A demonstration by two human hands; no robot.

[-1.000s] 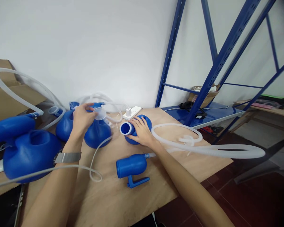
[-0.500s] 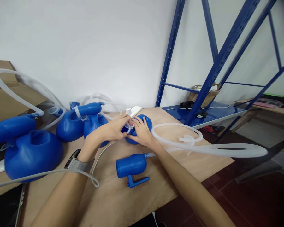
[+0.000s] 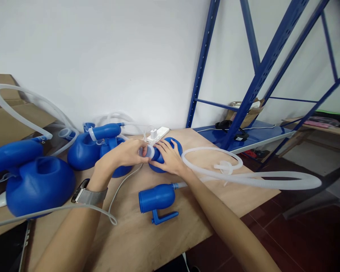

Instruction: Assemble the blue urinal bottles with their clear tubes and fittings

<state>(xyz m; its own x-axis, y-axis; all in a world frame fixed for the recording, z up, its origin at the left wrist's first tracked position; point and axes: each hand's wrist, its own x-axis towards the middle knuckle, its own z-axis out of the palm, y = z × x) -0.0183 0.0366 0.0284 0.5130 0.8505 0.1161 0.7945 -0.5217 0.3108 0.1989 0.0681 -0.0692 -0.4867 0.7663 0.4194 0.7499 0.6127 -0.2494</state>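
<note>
A round blue plastic bottle [image 3: 175, 144] lies on the table with its neck toward the left. My right hand [image 3: 170, 158] rests over it, fingers bent round its body. At the neck, my left hand [image 3: 130, 152] pinches a translucent plastic cap [image 3: 150, 151] between thumb and fingers. The cap's round rim shows; whether it sits on the neck or just beside it I cannot tell. Closer to me lies a blue cylindrical funnel piece [image 3: 157, 198] with an L-shaped handle [image 3: 164, 217]. A clear hose [image 3: 245, 180] leads off from its narrow end.
To the left stand several blue bottles [image 3: 41, 185] with funnel pieces and hoses [image 3: 19, 113]. A white power strip [image 3: 161, 133] with a plug lies by the wall. A pale cable [image 3: 113, 204] crosses the wooden table [image 3: 130, 241]. Blue metal shelving [image 3: 204, 64] rises at right.
My left hand has drawn slightly left and turned, so the cap's round rim now faces more into view. My right hand stays on the bottle.
</note>
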